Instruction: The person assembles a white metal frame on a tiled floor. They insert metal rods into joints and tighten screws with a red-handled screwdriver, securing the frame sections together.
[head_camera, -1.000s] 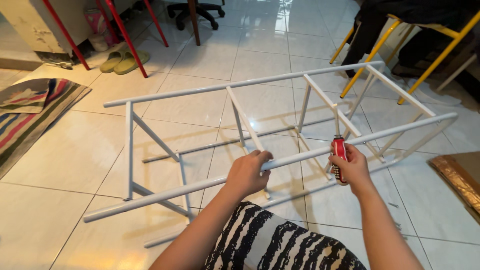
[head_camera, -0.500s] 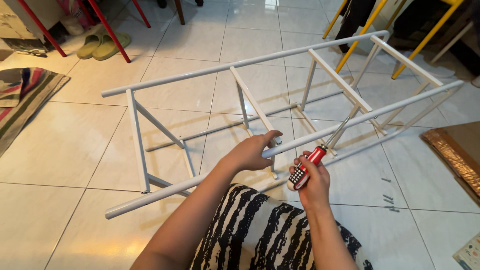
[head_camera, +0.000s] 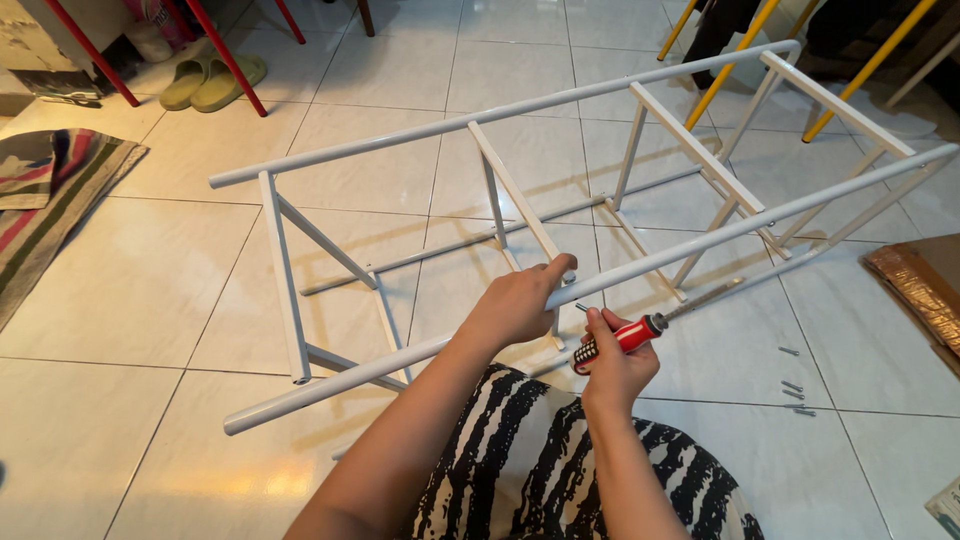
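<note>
A white metal tube frame (head_camera: 400, 140) lies on the tiled floor, long rails joined by cross bars. My left hand (head_camera: 520, 300) grips the near rail close to a cross bar joint. My right hand (head_camera: 615, 360) holds a screwdriver (head_camera: 640, 330) with a red and black handle just below that rail; its metal shaft points right, low over the floor. My lap in black and white patterned cloth (head_camera: 560, 470) fills the bottom of the view.
Several loose screws (head_camera: 795, 385) lie on the tiles at right. A brown cardboard piece (head_camera: 920, 290) sits at the right edge. A striped rug (head_camera: 50, 200) lies left, green slippers (head_camera: 210, 80) and red legs (head_camera: 225, 55) far left, yellow legs (head_camera: 730, 65) far right.
My right hand took the screwdriver off the cross bar, dropped below the near rail and swung the shaft from upright to nearly flat. My left hand kept its hold on the rail.
</note>
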